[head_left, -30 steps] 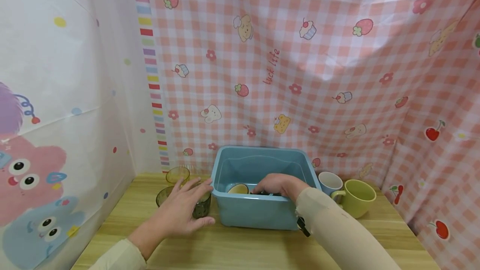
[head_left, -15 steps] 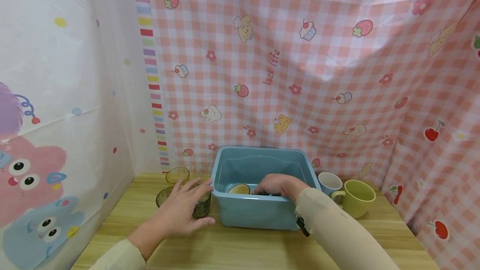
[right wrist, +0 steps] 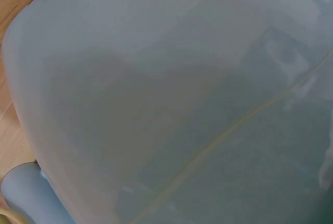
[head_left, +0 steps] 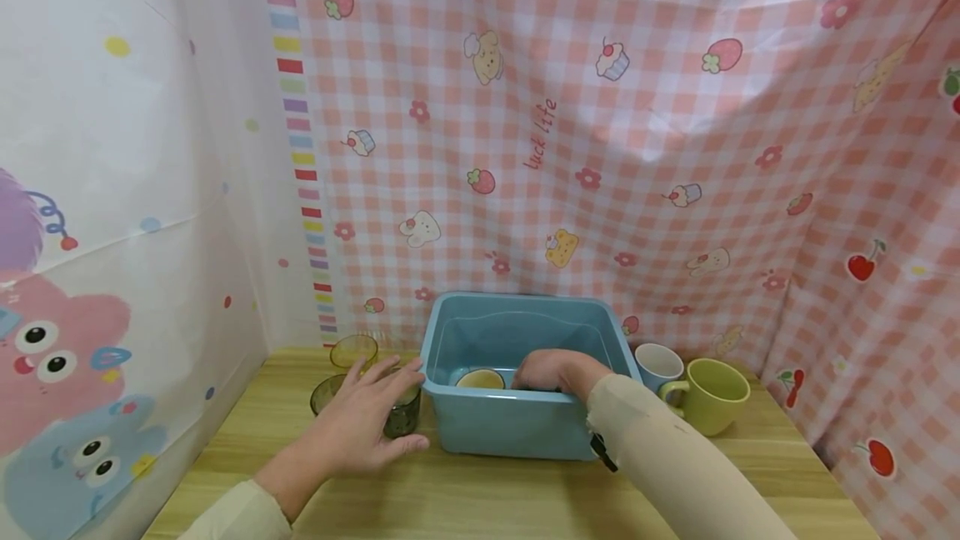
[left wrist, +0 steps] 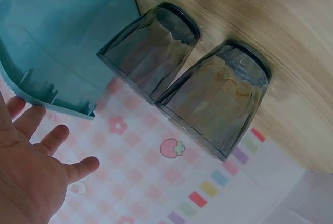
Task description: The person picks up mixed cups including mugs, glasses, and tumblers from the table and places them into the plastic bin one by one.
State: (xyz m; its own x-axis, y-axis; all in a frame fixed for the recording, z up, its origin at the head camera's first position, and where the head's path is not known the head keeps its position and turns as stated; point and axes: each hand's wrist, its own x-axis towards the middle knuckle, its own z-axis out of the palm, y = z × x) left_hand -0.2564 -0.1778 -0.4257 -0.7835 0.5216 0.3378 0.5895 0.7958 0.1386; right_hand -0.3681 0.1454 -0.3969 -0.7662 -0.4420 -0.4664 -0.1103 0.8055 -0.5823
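A blue plastic bin (head_left: 517, 423) stands on the wooden table. My left hand (head_left: 358, 419) is held at its left side with fingers spread, fingertips at the rim; the left wrist view shows the same hand (left wrist: 31, 166) near the bin's rim. My right hand (head_left: 555, 371) reaches over the front wall into the bin. Its fingers are hidden behind the wall, so I cannot see what they hold. Beside it in the bin sits a round cup with a cream inside (head_left: 481, 380). Under my left hand stand dark tinted glasses (head_left: 403, 417), two of them clear in the left wrist view (left wrist: 216, 99).
An amber glass (head_left: 354, 351) stands behind the dark ones. Right of the bin are a pale blue cup (head_left: 660, 367) and a yellow-green mug (head_left: 712, 398). A pink checked cloth (head_left: 555, 190) hangs close behind. The bin's wall (right wrist: 130, 104) fills the right wrist view.
My right hand has shifted slightly right inside the bin, and the dark thing seen beneath it is now out of sight. The left hand has stayed at the rim.
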